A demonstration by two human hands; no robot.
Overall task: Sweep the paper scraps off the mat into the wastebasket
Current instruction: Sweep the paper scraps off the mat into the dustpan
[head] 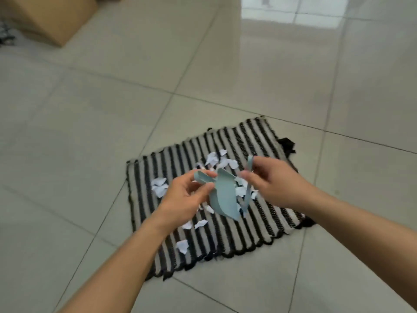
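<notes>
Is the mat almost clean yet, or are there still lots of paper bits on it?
Not clean yet. Nothing looks swept up: white paper scraps lie all over the striped mat. The left hand holds a small blue dustpan and the right hand holds a matching brush, both above the mat. All the sweeping is left, and no wastebasket is in view.

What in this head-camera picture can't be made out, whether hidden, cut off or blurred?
- Wastebasket: nowhere in the head view.
- Brown cardboard box: cut off by the top edge.
- Dark clutter at the left edge: cropped, too blurred to identify.
- Thin pale blue brush: bristle end smeared by motion, behind the pale blue plastic dustpan.
- White torn paper scraps: some hidden by the left hand, the right hand and the dustpan.
</notes>
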